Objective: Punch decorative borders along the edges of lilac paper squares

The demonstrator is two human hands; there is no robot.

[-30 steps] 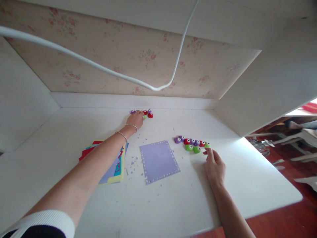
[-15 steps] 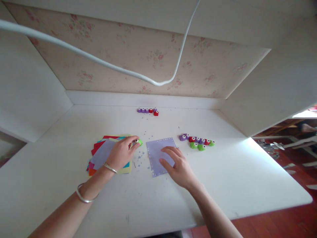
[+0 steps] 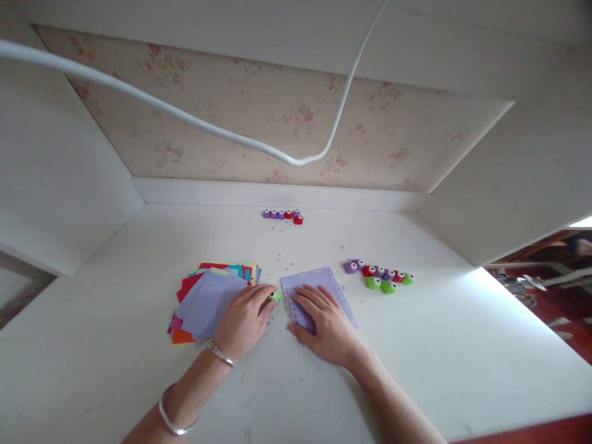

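A small green craft punch with a white top and dark dot is pinched in the fingers of my left hand. It sits just off the left edge of a purple paper sheet with small holes punched along its borders. Spread over that sheet, the fingers of my right hand press it to the table. Part of the sheet is hidden beneath them. Left of it lies a stack of coloured papers, purple on top, partly behind my left hand.
A group of purple, red and green punches stands to the right of the sheet. Another row of purple and red punches is near the back ledge. Tiny paper bits dot the white table. A white cable hangs in front.
My left hand has come back from the rear row with a green punch and moved right to the sheet's edge. My right hand has gone from the right-hand punches onto the sheet.
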